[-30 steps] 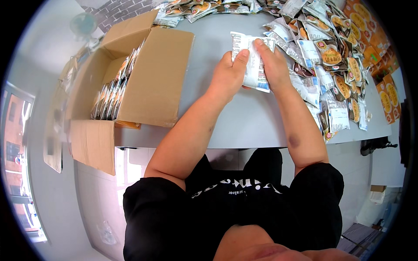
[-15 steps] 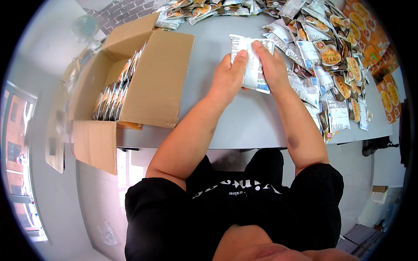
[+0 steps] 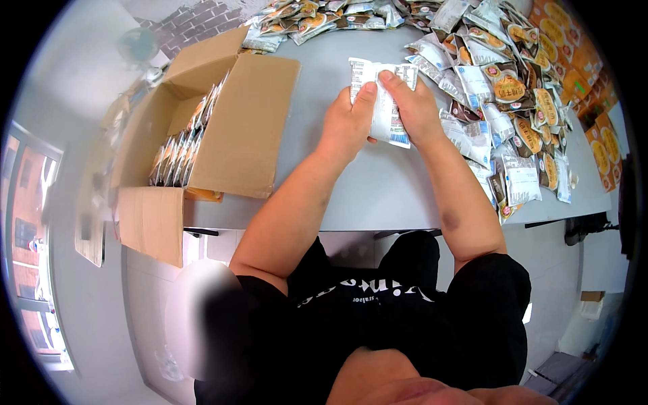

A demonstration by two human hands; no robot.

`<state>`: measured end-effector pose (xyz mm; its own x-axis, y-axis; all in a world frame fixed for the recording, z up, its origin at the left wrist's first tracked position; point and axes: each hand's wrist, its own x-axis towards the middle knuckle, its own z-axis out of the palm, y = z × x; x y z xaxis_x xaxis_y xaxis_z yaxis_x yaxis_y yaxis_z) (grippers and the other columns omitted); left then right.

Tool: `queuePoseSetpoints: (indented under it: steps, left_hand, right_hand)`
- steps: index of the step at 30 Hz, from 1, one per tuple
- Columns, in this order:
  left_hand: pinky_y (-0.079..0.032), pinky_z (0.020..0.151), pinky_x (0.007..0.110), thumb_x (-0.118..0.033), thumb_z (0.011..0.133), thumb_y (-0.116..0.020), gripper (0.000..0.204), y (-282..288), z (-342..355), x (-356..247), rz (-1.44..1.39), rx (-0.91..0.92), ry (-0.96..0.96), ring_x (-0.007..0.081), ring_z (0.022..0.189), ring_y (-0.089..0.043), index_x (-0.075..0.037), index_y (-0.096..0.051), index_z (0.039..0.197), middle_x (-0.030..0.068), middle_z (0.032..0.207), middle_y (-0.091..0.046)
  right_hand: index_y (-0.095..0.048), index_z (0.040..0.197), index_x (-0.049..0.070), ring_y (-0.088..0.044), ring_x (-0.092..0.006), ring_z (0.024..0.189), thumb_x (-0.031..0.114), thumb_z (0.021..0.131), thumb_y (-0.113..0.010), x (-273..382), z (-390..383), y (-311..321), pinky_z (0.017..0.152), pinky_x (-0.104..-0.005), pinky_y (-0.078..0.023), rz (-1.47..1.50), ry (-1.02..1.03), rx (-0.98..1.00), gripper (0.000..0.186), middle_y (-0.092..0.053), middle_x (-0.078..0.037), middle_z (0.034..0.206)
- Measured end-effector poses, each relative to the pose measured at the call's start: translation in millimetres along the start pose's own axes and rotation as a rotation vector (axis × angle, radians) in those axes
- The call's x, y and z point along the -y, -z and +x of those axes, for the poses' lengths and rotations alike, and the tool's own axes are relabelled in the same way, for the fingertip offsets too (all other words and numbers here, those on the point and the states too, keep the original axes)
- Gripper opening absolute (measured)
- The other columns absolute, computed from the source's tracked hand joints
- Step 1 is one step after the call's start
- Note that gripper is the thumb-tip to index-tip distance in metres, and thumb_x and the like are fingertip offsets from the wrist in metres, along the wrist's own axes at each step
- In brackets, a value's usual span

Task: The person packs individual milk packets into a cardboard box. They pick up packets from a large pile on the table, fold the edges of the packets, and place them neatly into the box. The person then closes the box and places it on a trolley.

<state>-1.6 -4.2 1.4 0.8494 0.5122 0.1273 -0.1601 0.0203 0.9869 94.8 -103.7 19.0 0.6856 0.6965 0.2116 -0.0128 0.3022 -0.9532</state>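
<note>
A white printed packet (image 3: 386, 118) is held upright-looking above the grey table (image 3: 304, 94). My left hand (image 3: 343, 125) grips its left side, thumb pressed on the face. My right hand (image 3: 415, 111) grips the right side, also with the thumb on the front. To the left stands an open cardboard box (image 3: 239, 125) with a row of packets (image 3: 175, 162) inside. A loose heap of packets (image 3: 509, 88), white, brown and orange, lies just right of my hands.
More packets (image 3: 314, 23) lie along the table's back. Orange printed cartons (image 3: 601, 152) stand at the right. A window (image 3: 27, 236) is at the far left. A blurred pale shape (image 3: 182, 317) covers part of the lower left. My legs and black clothing are below.
Both hands and the packet have shifted slightly left and a little toward me, still gripped. The blurred pale shape at lower left was not there in the earlier frames.
</note>
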Motion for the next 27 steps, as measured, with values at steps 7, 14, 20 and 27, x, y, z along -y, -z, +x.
queuePoseSetpoints:
  steps: [7,14,20,27]
  left_hand:
    - [-0.049,0.049,0.027,-0.049,0.098,-0.046,0.052,-7,-1,5,-0.031,-0.059,0.021,0.0126,0.067,-0.062,0.001,-0.052,0.111,0.0075,0.086,-0.065]
    - [-0.049,0.049,0.027,-0.047,0.1,-0.044,0.05,-9,-4,4,0.074,-0.073,0.003,0.0129,0.067,-0.062,0.0,-0.051,0.113,0.0072,0.088,-0.065]
    - [-0.049,0.047,0.028,-0.043,0.101,-0.043,0.044,-13,-11,4,-0.063,-0.1,0.108,0.0152,0.069,-0.063,-0.001,-0.048,0.114,0.0077,0.089,-0.065]
    - [-0.049,0.055,0.032,-0.038,0.099,-0.049,0.039,-8,-65,-4,-0.272,-0.177,0.347,0.0163,0.078,-0.065,-0.004,-0.049,0.118,0.0092,0.098,-0.067]
  right_hand:
    - [-0.06,0.104,-0.001,-0.062,-0.0119,0.068,0.04,0.095,-0.056,-8,6,9,0.06,-0.0271,-0.051,-0.01,-0.04,-0.023,0.042,-0.066,-0.008,0.084]
    - [-0.063,0.101,-0.001,-0.062,-0.0128,0.068,0.04,0.096,-0.054,-14,10,10,0.062,-0.0284,-0.05,-0.079,-0.01,-0.052,0.042,-0.067,-0.008,0.084]
    - [-0.065,0.096,-0.001,-0.061,-0.013,0.066,0.04,0.095,-0.055,-20,14,16,0.061,-0.0292,-0.05,-0.222,0.068,-0.047,0.043,-0.066,-0.008,0.08]
    - [-0.065,0.09,0.003,-0.05,-0.009,0.05,0.044,0.096,-0.053,-9,17,26,0.047,-0.0233,-0.039,-0.167,0.074,-0.18,0.043,-0.057,-0.002,0.062]
